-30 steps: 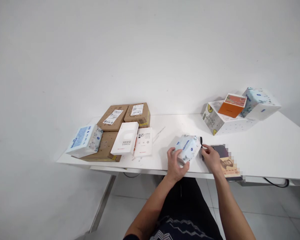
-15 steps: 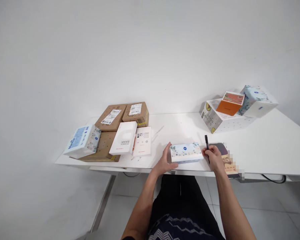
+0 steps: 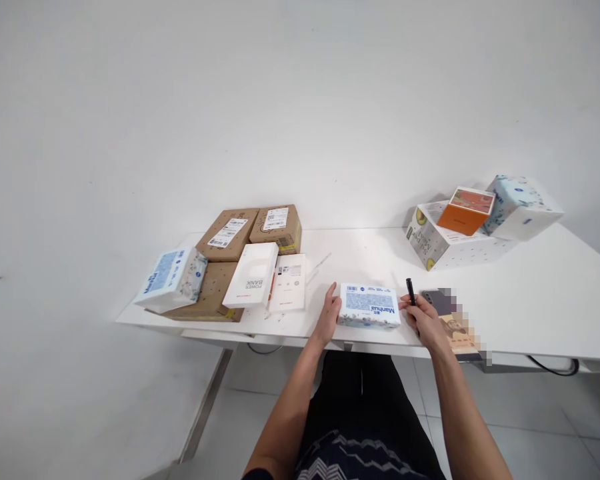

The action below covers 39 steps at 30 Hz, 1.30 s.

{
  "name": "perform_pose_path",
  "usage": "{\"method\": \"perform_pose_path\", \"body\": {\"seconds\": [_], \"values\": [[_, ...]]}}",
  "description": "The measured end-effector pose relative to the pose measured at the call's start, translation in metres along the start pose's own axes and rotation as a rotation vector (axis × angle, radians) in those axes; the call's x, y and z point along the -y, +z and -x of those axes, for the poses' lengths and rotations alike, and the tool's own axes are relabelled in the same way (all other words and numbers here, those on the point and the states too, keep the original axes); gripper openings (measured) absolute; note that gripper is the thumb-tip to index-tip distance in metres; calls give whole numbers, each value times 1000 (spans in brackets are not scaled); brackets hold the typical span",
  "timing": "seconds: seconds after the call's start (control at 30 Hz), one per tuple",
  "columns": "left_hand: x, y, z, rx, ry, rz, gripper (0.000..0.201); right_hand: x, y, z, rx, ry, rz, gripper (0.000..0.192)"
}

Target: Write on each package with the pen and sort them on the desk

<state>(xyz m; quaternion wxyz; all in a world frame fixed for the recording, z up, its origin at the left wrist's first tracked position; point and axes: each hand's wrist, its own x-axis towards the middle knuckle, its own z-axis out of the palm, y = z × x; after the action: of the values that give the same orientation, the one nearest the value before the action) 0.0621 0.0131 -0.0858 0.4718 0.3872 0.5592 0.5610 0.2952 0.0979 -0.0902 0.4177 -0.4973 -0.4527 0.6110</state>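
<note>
My left hand [image 3: 329,316] steadies a tissue pack [image 3: 370,306] on the bench [image 3: 530,293], grip loose; my right hand [image 3: 423,320] grips a black pen [image 3: 411,291].

booklet [image 3: 457,327] partly pixelated.

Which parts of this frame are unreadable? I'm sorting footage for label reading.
Head view: even soft light, no glare; tissue pack print is sharp between left hand and right hand; a pixelated patch hides the item beside it; edges bend.
</note>
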Motion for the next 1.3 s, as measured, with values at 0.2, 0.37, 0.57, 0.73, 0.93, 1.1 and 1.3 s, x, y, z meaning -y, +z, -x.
{"method": "perform_pose_path", "body": {"seconds": [0.2, 0.37, 0.57, 0.73, 0.93, 1.1, 1.3], "values": [[3, 0, 1, -25, 66, 39, 59, 1, -1, 0, 23, 8, 73, 29], [6, 5, 2, -143, 166, -4, 56, 2, 6, 4, 108, 17, 105, 33], [-14, 13, 1, -463, 410, -264, 42, -1, 21, 9, 231, -4, 97, 31], [-34, 25, 12, -434, 825, -656, 66, -6, 24, 7, 36, -68, -107, 32], [-18, 41, 24, -356, 801, -716, 75, -3, 19, 9, -113, -3, -300, 40], [-15, 38, 30, -301, 772, -744, 72, 10, 13, 11, -178, 62, -412, 30], [-16, 46, 31, -349, 809, -744, 62, 45, 22, 28, -267, -166, -337, 45]]}}
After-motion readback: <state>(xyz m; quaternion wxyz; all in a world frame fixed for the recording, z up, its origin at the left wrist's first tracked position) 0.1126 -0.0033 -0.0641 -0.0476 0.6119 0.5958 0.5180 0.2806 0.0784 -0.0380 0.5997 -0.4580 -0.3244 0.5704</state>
